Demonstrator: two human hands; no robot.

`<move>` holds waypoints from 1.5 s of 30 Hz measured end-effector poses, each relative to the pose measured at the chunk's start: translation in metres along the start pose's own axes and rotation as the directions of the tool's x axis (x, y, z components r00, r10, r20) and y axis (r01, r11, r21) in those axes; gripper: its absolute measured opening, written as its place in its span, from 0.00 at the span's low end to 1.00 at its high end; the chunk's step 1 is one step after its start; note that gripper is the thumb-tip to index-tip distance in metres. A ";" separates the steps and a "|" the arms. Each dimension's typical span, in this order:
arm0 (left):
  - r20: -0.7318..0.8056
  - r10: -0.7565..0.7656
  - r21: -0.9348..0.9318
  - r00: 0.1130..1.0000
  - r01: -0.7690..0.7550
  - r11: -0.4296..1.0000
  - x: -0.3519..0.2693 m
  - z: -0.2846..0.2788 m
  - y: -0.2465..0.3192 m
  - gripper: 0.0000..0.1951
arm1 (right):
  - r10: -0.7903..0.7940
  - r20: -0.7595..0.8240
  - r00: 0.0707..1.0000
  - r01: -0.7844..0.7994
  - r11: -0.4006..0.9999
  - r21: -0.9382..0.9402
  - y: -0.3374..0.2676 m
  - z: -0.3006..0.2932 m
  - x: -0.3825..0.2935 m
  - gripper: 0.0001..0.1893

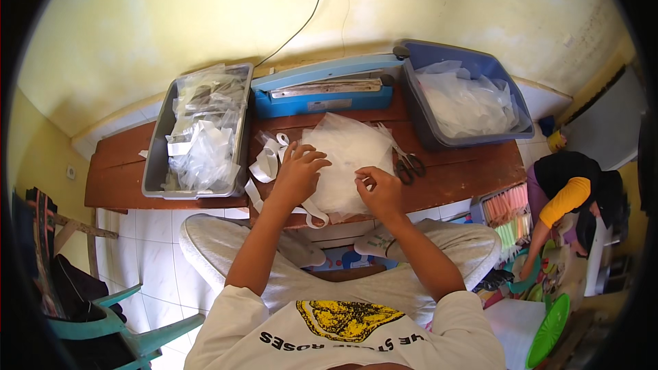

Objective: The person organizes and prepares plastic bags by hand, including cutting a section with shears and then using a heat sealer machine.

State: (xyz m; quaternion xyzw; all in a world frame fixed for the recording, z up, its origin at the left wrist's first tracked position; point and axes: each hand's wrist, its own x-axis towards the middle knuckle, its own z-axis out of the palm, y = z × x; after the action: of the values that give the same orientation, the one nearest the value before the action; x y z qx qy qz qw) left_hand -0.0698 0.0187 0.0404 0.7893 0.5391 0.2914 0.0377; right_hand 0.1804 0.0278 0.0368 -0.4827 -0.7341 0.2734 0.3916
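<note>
Clear plastic bags [344,151] lie in a flat stack on the wooden table [462,169] in front of me. Over the stack's left edge is my left hand [300,172], fingers spread and nothing seen in them. My right hand [379,190] rests at the stack's right side, thumb and forefinger close together; whether they pinch a bag edge is too small to tell. White strips [266,162] lie curled beside and below my left hand. Scissors with black handles [408,168] lie at the stack's right edge. Behind the stack stands a blue impulse heat sealer [324,100], its arm raised.
A grey tub [241,164] of plastic pieces and white strips stands left, a blue-grey tub [447,139] of clear bags right. A cable [308,20] runs down the wall. A green plastic chair [149,334] is at lower left. Another person [570,190] bends over basins at right.
</note>
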 end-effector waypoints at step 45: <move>-0.160 -0.106 -0.156 0.981 0.081 0.984 -0.002 0.006 -0.037 0.19 | 0.414 -0.015 0.910 -0.414 0.907 -0.084 0.035 -0.030 0.038 0.21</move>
State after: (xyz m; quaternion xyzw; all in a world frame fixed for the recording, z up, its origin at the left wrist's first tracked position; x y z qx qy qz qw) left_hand -0.0980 0.0334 0.0209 0.7307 0.5537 0.3940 0.0649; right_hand 0.2144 0.0774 0.0378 -0.6432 -0.6266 0.3193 0.3028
